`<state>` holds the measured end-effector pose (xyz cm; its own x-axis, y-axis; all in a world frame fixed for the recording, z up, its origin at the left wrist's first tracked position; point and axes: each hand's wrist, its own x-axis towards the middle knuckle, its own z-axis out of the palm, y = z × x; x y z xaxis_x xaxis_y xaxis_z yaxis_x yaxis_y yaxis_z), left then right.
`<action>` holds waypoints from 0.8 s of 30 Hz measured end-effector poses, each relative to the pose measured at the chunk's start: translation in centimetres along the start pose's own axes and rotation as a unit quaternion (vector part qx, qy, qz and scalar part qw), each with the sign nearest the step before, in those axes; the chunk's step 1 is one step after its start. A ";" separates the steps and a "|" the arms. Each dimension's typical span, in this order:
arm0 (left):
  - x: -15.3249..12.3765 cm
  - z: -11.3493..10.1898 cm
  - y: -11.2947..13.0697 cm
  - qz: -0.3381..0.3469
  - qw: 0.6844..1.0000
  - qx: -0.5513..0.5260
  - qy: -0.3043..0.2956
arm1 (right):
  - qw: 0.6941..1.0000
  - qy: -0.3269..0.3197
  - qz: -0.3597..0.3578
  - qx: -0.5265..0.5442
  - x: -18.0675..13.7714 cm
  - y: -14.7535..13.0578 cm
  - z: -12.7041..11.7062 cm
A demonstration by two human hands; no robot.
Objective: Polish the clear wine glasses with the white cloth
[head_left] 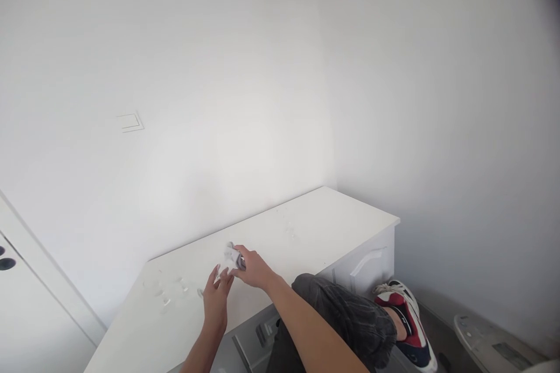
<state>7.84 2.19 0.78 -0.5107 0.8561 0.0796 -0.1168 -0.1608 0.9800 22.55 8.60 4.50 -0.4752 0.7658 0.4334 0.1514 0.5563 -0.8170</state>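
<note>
My right hand (252, 270) reaches over the white cabinet top (280, 233) with its fingers closed round a small crumpled white and grey thing (233, 257), perhaps a cloth or a wrapper. My left hand (216, 297) hovers just below and to the left of it, fingers spread apart and holding nothing. Several small clear bits (172, 291) lie on the cabinet top left of my left hand; I cannot make out what they are.
White walls meet in a corner behind the cabinet. A wall plate (130, 122) sits on the left wall. My bent knee in dark trousers (345, 315) and my red, white and navy shoe (406, 317) rest near the cabinet's handled drawer front (367, 262). A white door (26, 303) stands at left.
</note>
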 end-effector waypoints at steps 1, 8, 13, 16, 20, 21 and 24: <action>-0.1 0.1 -0.1 0.000 1.000 -0.015 -0.005 | 1.000 -0.004 -0.017 0.008 0.0 -0.1 0.0; -0.2 -0.1 -0.3 -0.015 0.998 -0.004 -0.061 | 0.999 -0.048 -0.001 -0.010 0.0 0.3 -0.2; 0.7 0.0 0.8 -0.006 0.992 -0.016 -0.127 | 0.999 -0.045 0.024 0.009 0.2 0.7 0.4; 1.9 0.7 1.1 -0.021 0.987 -0.050 -0.151 | 0.999 0.002 0.035 -0.021 0.5 0.9 0.6; 3.7 1.2 -0.4 -0.050 0.991 -0.093 -0.079 | 0.984 0.024 -0.026 -0.176 0.7 1.1 0.5; 4.0 1.2 -1.1 -0.048 0.991 -0.110 -0.062 | 0.977 0.040 -0.030 -0.206 0.7 1.2 0.4; 4.7 0.9 -2.7 -0.079 0.985 -0.148 -0.052 | 0.965 0.068 -0.025 -0.254 0.7 1.3 0.4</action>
<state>6.48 7.07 -1.32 -0.3783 0.9250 -0.0371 -0.4382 -0.1437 0.8873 22.02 9.78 3.56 -0.3808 0.7494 0.5416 0.5520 0.6542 -0.5171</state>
